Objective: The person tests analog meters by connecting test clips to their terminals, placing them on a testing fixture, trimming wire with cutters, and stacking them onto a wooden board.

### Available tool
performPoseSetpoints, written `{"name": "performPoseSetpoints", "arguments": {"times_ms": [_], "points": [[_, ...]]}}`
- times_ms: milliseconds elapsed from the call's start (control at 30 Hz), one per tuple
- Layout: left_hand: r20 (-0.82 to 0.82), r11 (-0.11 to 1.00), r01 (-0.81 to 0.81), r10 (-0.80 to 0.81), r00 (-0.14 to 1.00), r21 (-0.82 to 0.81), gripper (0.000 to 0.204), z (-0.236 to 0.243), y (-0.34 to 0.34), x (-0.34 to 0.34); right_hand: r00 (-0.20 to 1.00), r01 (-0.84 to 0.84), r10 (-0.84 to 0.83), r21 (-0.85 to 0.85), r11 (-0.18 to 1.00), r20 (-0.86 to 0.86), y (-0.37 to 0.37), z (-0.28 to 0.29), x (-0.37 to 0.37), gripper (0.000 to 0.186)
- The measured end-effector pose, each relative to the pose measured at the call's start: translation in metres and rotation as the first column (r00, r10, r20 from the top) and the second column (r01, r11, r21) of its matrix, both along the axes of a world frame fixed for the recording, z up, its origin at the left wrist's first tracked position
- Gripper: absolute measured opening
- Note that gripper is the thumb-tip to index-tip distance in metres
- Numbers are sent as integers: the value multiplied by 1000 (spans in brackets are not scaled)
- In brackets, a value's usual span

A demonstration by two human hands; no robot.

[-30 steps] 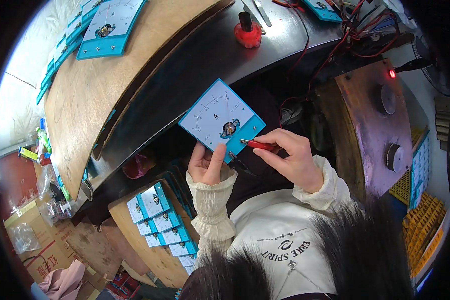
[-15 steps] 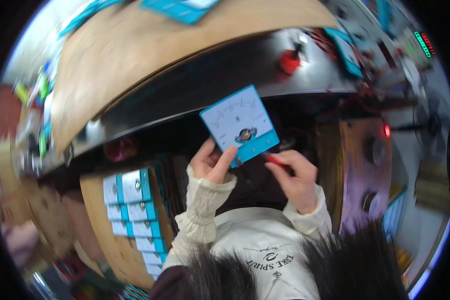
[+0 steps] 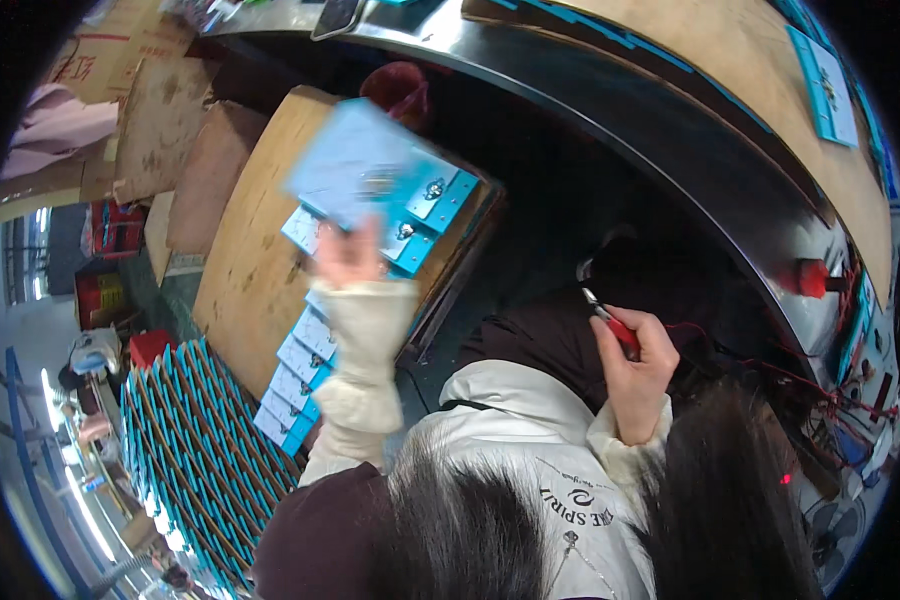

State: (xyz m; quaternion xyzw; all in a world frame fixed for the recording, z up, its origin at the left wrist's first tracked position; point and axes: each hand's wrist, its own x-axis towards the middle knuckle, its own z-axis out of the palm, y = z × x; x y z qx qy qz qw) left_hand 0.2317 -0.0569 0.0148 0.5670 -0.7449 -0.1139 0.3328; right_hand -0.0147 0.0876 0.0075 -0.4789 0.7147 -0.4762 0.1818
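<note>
My left hand (image 3: 350, 255) is closed on the near edge of a white-and-blue analog meter panel (image 3: 342, 160), which is smeared by motion. It is above a wooden board (image 3: 245, 240) on my left, where overlapping rows of similar meter panels (image 3: 308, 340) lie. The held panel partly covers some of them, and whether it touches them I cannot tell. Over my lap, my right hand (image 3: 640, 370) grips a red test probe (image 3: 622, 335) with its metal tip pointing up and left. A thin red wire shows beside that hand.
A dark metal-edged bench (image 3: 610, 110) curves across the front, bearing another meter panel (image 3: 828, 85) at the far right. A dark red bin (image 3: 397, 88) stands beyond the board. Tight stacked rows of blue-edged panels (image 3: 205, 450) fill the lower left. A red object (image 3: 813, 278) sits on the bench.
My view has turned left. My left hand has carried the meter panel from in front of me to above the board. The probe in my right hand is now apart from the panel.
</note>
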Motion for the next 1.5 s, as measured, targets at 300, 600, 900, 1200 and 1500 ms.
{"name": "performPoseSetpoints", "arguments": {"times_ms": [300, 600, 900, 1200, 1500], "points": [[345, 796, -466, 344, 874, 387, 27, -32, -8, 220, 958, 191, -233, 240, 952, 164, 34, -48, -55, 17], [868, 644, -705, 125, 481, 298, 68, 3, -53, 118, 908, 377, -396, 150, 914, 136, 53, -52, -73, 15], [-84, 841, 454, -495, 865, -294, 48, 132, -95, -131, 917, 388, -387, -12, 922, -97, 66, -30, -76, 20], [390, 715, 698, -634, 668, -34, 39, 163, -142, -345, 904, 418, -417, -1, 908, -93, 86, -31, -53, 15], [-926, 354, 923, -278, 257, 150, 37, 96, -10, -241, 705, 697, -708, 144, 702, 41, 144, -51, -58, 19]]}}
